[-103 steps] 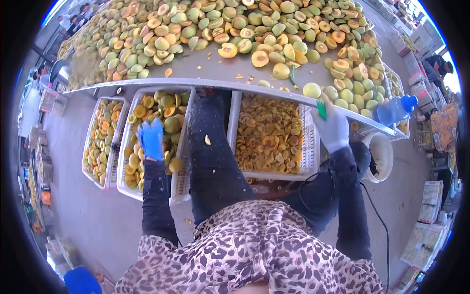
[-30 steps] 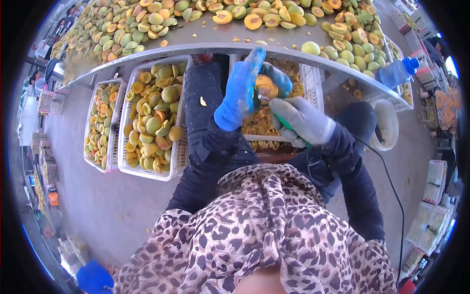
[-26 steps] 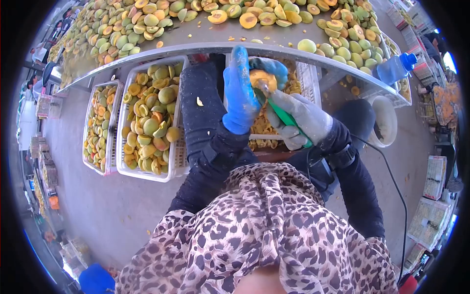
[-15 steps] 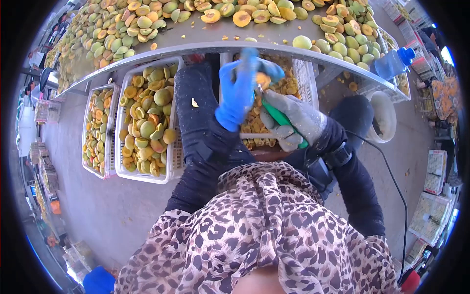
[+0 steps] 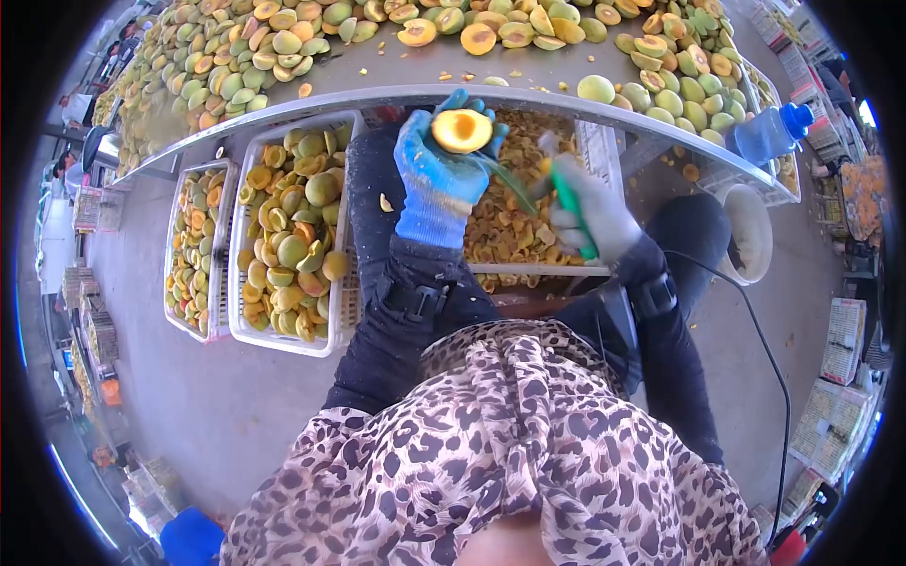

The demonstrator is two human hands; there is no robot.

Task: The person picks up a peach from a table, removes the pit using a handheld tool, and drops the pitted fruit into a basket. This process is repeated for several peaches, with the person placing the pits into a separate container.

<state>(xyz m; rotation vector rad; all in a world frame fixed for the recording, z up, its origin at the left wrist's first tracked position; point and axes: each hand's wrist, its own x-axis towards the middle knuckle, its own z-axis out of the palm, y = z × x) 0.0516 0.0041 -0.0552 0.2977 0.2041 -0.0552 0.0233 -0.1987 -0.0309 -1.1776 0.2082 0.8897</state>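
My left hand (image 5: 438, 174), in a blue glove, holds a halved fruit (image 5: 462, 130) cut face up, with a hollow in its orange flesh. To its right my right hand (image 5: 596, 212), in a grey glove, is wrapped round a green-handled tool (image 5: 570, 203); the tool's tip is blurred. A long green strip (image 5: 511, 185) reaches from beside the left hand toward the tool. Below both hands, a white crate (image 5: 596, 160) holds many small orange-brown pieces. Many cut fruits (image 5: 478, 39) lie on the metal table (image 5: 377, 68) ahead.
Two white crates of fruit (image 5: 236, 283) stand on the floor at the left. At the right are a blue bottle (image 5: 769, 134) on the table edge, a white bucket (image 5: 758, 236) and a black cable (image 5: 755, 325). Stacked crates line both sides.
My hands have moved apart, the left one a little left and the right one slightly right with the tool. The halved fruit now shows its cut face upward in my left hand.
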